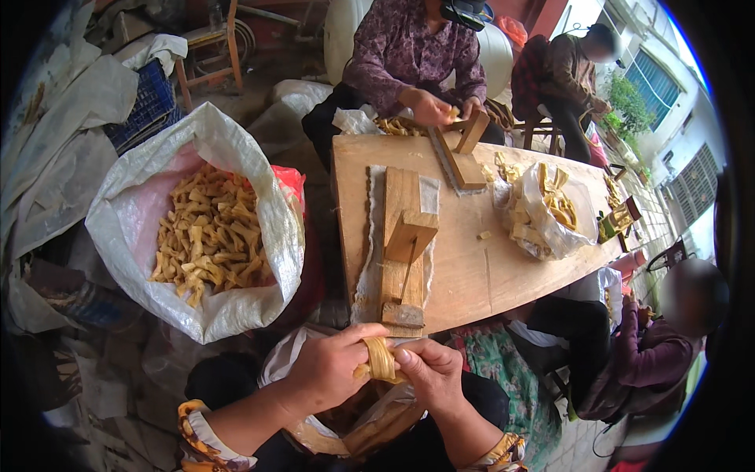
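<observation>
Both hands meet just below the near end of the table (472, 275), pinching one yellow strip (381, 360) between them. The left hand (326, 370) has its thumb across the top of the strip and its fingers curled under, clamped on it; the right hand (431, 374) presses thumb and fingertips against the strip's other side, likewise closed on it. The strip looks ribbed and bent into a short arc (its far end is hidden behind the fingers).

Beyond the strip, on the table's near end, stands a wooden jig (405, 252): a long block on a pale cloth, with a slanted arm hinged over it. A second jig (464, 153) of the same kind sits at the table's far end, where another person in a purple patterned top works with both hands just beside it. To the right of the first jig, on the table, lies a clear bag (550, 212) stuffed with yellow pieces, with a few loose bits beside it.

Left of the table, well apart from the hands, an open white sack (197, 228) holds a heap of the same yellow pieces. At the table's right edge sits a third person in dark clothes, and a fourth sits beyond the far right corner.
</observation>
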Action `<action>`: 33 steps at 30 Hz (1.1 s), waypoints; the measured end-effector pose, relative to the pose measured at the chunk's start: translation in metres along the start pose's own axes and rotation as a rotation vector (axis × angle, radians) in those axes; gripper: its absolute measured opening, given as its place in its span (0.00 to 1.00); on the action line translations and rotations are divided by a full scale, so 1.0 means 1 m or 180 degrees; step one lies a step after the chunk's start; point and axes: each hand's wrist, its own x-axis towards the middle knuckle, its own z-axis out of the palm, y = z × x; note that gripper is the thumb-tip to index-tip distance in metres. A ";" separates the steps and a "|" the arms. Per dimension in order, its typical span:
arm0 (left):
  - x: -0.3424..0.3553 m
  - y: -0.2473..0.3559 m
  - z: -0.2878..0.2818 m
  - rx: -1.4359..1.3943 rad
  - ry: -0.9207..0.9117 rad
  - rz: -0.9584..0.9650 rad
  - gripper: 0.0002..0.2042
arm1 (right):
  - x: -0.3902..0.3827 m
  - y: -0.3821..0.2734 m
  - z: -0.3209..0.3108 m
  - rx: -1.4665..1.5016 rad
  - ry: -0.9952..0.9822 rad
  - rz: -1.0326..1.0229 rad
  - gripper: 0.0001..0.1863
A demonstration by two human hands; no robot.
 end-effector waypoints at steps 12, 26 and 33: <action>0.001 -0.001 -0.013 -0.0961 0.0335 0.0340 0.03 | 0.006 -0.003 -0.009 -0.0335 -0.0885 0.0990 0.19; -0.011 -0.017 -0.013 -0.3169 -0.0380 -0.1810 0.06 | 0.001 0.003 -0.006 0.0778 -0.0765 0.1802 0.18; 0.010 -0.015 -0.009 -0.2431 0.0384 -0.1725 0.04 | 0.019 -0.014 -0.021 -0.0215 0.0289 0.0344 0.05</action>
